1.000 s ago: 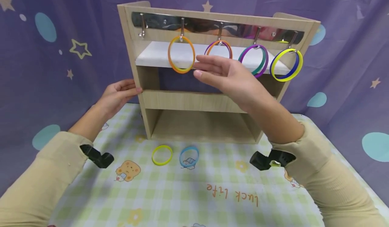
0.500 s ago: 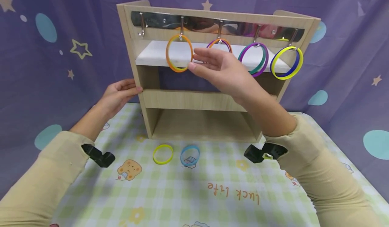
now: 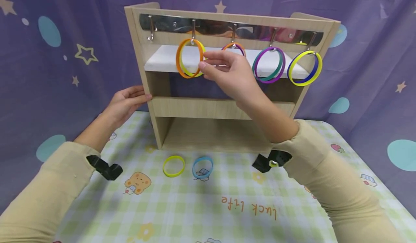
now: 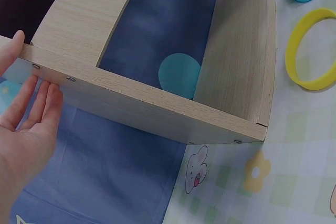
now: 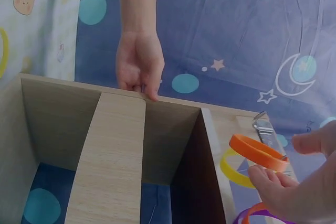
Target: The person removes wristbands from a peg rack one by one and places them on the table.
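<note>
A small wooden shelf (image 3: 208,108) stands on the table, with a row of metal hooks along its top. My left hand (image 3: 125,104) holds its left side panel, thumb at the front edge and fingers against the outer face. An orange wristband (image 5: 254,149) and a yellow wristband (image 5: 227,169) hang together on the second hook from the left. My right hand (image 3: 230,71) is at their right edge. Its thumb touches the bands and its index finger stands apart from them, as the right wrist view shows.
More wristband pairs hang to the right: orange with purple, purple (image 3: 284,64) with green, yellow (image 3: 320,68) with blue. The leftmost hook (image 3: 151,30) carries no band. A yellow band (image 3: 164,169) and a light blue band (image 3: 194,170) lie on the checked tablecloth (image 3: 191,214).
My right hand has moved left to the bands on the second hook. The orange and yellow bands have turned and now show apart. My left hand has stayed on the panel.
</note>
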A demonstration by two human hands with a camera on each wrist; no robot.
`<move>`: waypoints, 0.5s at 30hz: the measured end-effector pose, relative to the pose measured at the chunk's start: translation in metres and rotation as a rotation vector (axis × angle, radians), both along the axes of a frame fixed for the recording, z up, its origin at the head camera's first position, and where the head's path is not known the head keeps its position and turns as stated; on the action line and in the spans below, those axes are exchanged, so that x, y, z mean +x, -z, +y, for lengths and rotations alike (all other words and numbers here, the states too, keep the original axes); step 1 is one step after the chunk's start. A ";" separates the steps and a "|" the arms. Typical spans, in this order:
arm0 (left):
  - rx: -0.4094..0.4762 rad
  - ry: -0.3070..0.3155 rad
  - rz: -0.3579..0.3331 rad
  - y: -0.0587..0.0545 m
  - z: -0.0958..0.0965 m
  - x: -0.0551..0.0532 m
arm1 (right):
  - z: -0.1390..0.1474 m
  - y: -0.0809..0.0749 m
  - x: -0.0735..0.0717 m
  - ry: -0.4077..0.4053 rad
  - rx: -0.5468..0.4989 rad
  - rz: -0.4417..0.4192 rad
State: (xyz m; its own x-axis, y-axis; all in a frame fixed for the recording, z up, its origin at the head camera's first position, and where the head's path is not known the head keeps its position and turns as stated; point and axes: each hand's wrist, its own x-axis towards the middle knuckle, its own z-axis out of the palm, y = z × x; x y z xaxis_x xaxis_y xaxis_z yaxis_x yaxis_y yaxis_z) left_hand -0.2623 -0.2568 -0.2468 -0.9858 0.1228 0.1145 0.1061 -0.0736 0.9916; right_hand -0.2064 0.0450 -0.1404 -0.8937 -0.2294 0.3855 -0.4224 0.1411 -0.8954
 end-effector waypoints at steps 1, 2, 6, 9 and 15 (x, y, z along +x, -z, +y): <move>0.012 0.007 -0.002 0.000 0.000 0.000 | -0.002 0.000 -0.002 0.000 -0.033 -0.004; 0.022 0.014 -0.002 0.000 0.000 0.001 | -0.003 -0.001 -0.003 0.004 -0.058 -0.006; 0.049 0.034 -0.004 -0.002 -0.001 0.003 | -0.005 -0.003 -0.007 0.034 -0.096 -0.005; 0.044 0.034 -0.011 -0.003 -0.002 0.004 | -0.008 -0.003 -0.009 0.067 -0.087 0.014; 0.036 0.023 -0.028 -0.002 -0.001 0.005 | -0.013 -0.002 -0.008 0.131 -0.081 0.087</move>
